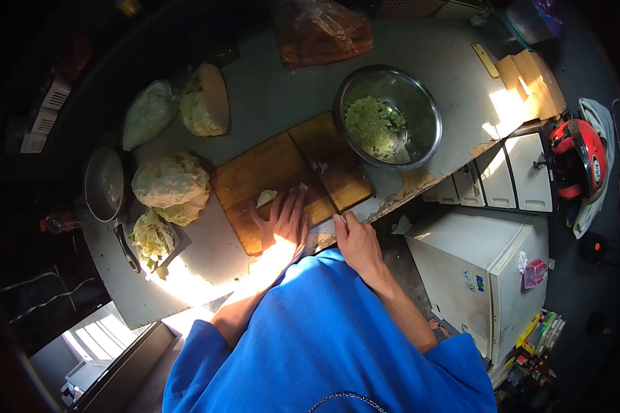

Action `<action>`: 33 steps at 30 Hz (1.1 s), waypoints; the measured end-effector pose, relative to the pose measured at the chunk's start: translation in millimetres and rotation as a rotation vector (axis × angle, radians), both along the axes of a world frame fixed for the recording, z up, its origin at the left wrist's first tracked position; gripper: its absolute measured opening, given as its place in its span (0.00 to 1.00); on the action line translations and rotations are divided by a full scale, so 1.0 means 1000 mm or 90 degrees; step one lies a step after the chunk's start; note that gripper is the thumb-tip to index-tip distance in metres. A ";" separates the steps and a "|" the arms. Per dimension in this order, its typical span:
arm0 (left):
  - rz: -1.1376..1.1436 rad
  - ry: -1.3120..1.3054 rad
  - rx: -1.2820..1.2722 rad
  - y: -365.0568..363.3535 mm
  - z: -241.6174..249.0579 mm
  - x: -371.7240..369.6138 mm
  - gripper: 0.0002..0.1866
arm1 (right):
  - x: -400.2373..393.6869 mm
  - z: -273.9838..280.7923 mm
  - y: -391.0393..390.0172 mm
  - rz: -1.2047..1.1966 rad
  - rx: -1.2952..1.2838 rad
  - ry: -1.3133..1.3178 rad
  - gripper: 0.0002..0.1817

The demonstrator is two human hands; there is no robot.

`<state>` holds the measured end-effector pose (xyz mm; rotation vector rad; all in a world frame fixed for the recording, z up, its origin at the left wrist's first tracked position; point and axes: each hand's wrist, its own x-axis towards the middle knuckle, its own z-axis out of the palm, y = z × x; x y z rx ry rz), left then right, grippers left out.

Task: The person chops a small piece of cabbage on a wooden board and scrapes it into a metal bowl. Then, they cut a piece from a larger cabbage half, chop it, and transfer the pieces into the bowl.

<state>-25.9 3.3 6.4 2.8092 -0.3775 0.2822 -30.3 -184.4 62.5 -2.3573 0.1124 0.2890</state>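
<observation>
While the wide wooden board (255, 180) lies brown and darkly stained on the grey table (248, 148), the shiny steel bowl (430, 124) at its right end holds pale green, finely chopped cabbage (373, 126). The left hand (283, 224) is open on the board, the right (357, 242) closed around a thin, dark knife (315, 173); a small, whitish-green cabbage piece (266, 198) lies beside the left fingers.

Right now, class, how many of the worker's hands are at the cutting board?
2: the left hand lies on the cutting board; the right hand is at its near edge.
</observation>
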 end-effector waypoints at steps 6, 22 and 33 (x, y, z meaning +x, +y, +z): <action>-0.027 0.021 -0.009 -0.001 0.004 0.004 0.25 | -0.018 -0.002 -0.005 0.032 0.005 0.021 0.20; -0.039 0.033 -0.023 0.007 0.008 -0.001 0.25 | -0.011 -0.012 0.007 0.048 -0.046 -0.005 0.21; -0.036 0.071 -0.063 0.008 0.009 0.002 0.28 | -0.019 -0.001 -0.004 0.033 0.027 0.038 0.21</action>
